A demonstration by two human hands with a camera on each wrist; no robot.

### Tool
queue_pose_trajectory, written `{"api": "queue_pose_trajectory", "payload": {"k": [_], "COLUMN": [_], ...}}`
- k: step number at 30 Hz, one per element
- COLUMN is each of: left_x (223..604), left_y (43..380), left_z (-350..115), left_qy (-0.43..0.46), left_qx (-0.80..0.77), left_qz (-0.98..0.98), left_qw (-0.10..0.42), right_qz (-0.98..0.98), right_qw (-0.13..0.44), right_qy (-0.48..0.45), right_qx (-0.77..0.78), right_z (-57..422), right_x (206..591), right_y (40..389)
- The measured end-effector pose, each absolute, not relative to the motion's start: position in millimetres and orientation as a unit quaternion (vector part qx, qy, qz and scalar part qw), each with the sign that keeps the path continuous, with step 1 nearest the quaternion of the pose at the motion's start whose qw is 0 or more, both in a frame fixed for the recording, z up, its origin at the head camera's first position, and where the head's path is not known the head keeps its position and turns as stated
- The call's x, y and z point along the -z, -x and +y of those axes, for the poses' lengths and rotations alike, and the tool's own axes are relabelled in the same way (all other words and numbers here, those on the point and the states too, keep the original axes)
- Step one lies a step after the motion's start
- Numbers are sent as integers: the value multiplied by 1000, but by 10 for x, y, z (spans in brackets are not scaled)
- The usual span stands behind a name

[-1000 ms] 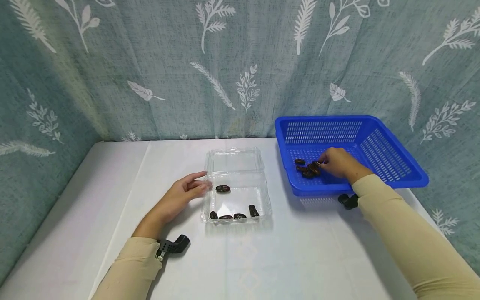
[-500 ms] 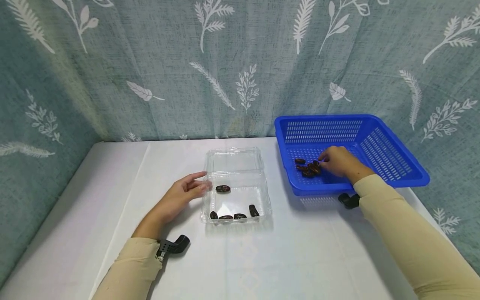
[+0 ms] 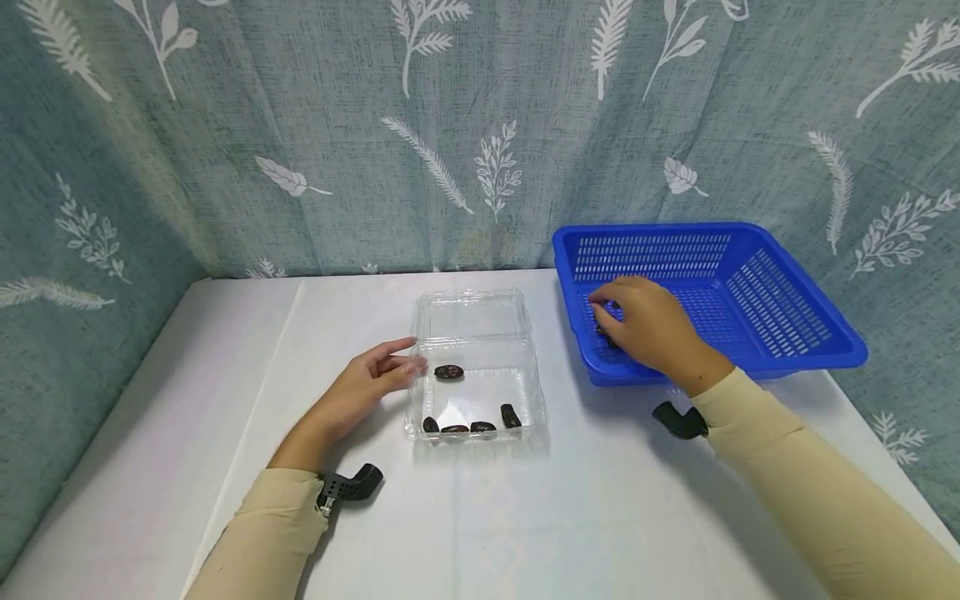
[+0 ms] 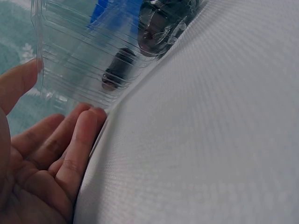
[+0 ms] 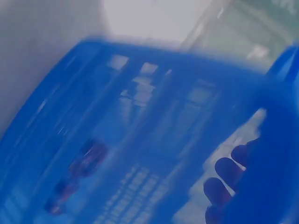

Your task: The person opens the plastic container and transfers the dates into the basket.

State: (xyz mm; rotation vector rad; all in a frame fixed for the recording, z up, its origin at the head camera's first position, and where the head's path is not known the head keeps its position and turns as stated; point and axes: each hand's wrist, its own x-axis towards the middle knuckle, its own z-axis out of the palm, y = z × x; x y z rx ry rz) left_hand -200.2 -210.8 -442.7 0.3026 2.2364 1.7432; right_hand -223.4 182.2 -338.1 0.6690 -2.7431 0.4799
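An open clear plastic clamshell box (image 3: 538,392) lies mid-table with several dates in it, one date (image 3: 448,372) near its back left. My left hand (image 3: 367,385) touches the box's left side, fingers extended; in the left wrist view its fingertips (image 4: 86,119) meet the clear wall. My right hand (image 3: 647,321) is over the left part of the blue basket (image 3: 821,354), thumb and forefinger bent towards each other. Any date between them is hidden from view. Beneath this hand only a sliver of the basket's date pile (image 3: 603,331) shows. The right wrist view is blurred.
A white cloth (image 3: 480,517) covers the table. Behind it hangs a green leaf-patterned curtain (image 3: 330,108). The box's lid (image 3: 472,315) is folded back towards this curtain. The basket stands at the back right, its raised side walls near the right hand.
My right hand, earlier with its fingertips at the right end of the date pile, has moved left and appears raised, now covering most of the pile. The left hand has stayed at the box.
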Motion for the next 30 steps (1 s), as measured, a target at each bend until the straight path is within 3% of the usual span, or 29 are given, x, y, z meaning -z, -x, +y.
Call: {"api": "queue_pose_trajectory", "payload": {"k": [4, 8, 17, 23, 30], "left_x": [4420, 4415, 4438, 4424, 4418], "left_y": [2007, 2009, 2000, 1998, 1981], "left_z": [-2106, -2108, -2105, -2106, -2114], "left_qy": [-105, -108, -112, -108, -106], "left_qx": [-608, -609, -616, -611, -614], "left_qz": [774, 773, 768, 772, 769], "left_qw": [144, 138, 136, 139, 139], "right_qz": [-924, -898, -878, -876, -854], "right_qw": [186, 190, 94, 3, -63], "right_qy": [-285, -336, -392, -393, -410], "right_qx": [-177, -214, -259, -281, -314], "right_z": [1607, 1395, 913, 631, 367], "right_x": [3390, 3418, 3580, 3706, 3846], "right_y": [2103, 1974, 1804, 1815, 1884]}}
